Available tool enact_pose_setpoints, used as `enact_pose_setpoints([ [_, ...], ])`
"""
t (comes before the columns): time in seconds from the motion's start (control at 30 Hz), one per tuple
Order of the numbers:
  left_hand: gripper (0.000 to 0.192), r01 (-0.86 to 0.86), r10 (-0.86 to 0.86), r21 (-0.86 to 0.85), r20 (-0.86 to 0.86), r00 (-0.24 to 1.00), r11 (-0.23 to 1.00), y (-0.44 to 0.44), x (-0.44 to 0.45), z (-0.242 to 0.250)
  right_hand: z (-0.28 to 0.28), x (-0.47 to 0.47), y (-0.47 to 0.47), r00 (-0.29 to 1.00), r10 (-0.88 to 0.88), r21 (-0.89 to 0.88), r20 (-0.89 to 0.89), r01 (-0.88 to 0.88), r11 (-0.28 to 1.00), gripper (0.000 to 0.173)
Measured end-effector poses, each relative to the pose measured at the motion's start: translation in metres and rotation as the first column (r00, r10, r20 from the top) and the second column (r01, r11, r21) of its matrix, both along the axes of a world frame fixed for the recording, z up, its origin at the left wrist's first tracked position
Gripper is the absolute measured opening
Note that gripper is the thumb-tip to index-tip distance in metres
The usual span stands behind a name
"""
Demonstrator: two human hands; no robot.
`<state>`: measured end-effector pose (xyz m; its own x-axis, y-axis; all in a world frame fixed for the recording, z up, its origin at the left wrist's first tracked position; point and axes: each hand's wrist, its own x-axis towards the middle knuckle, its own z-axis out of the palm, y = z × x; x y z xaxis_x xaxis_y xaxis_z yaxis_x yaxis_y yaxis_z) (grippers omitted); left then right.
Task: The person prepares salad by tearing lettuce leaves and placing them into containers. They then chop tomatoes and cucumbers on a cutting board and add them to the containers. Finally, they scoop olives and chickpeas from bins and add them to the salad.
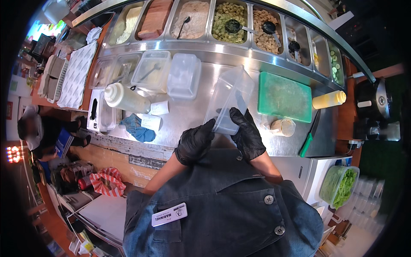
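Both my hands wear black gloves and hold a translucent plastic container point(229, 93), tilted above the steel counter. My left hand point(196, 141) grips its near left edge, and my right hand point(248, 133) has its near right end. Inside, the container shows no food. To its right lies a green cutting board point(284, 96), with a small clear measuring cup point(283, 127) just below. Left of the container, a closed translucent tub point(183, 75) stands beside another lidded tub point(151, 70).
Steel food pans point(192, 21) line the counter's back. At right are a yellow squeeze bottle point(329, 100) and a green-handled knife point(307, 144). A white squeeze bottle point(126, 98), a blue cloth point(137, 127) and paper slips point(151, 122) lie left. A person point(48, 135) is at far left.
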<state>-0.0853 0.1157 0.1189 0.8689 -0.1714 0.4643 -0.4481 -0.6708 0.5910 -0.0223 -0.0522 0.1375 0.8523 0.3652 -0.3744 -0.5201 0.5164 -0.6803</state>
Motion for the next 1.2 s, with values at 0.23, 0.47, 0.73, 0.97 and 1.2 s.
enact_pose_setpoints([
  [0.23, 0.044, -0.083, -0.404, -0.845, -0.336, 0.851, 0.528, 0.008, 0.006, 0.028, -0.003, 0.002, 0.002, 0.975, 0.164, -0.191, 0.151, -0.134, 0.973, 0.082],
  [0.47, 0.031, -0.354, -0.422, -0.833, -0.529, 0.737, 0.426, -0.001, 0.024, 0.035, -0.007, 0.013, 0.006, 0.850, 0.227, -0.338, 0.476, -0.062, 0.939, 0.105],
  [0.73, 0.032, -0.306, -0.483, -0.814, -0.549, 0.681, 0.493, 0.003, 0.023, 0.026, -0.001, 0.026, 0.000, 0.835, 0.243, -0.365, 0.494, -0.055, 0.930, 0.088],
  [0.97, 0.027, -0.279, -0.558, -0.843, -0.518, 0.648, 0.459, 0.004, 0.010, 0.016, -0.003, 0.025, -0.013, 0.806, 0.327, -0.387, 0.493, -0.133, 0.912, 0.086],
  [1.2, 0.022, 0.039, -0.451, -0.659, -0.469, 0.760, 0.751, 0.013, 0.007, -0.005, -0.007, 0.023, -0.020, 0.779, 0.383, -0.397, 0.497, -0.189, 0.898, 0.085],
])
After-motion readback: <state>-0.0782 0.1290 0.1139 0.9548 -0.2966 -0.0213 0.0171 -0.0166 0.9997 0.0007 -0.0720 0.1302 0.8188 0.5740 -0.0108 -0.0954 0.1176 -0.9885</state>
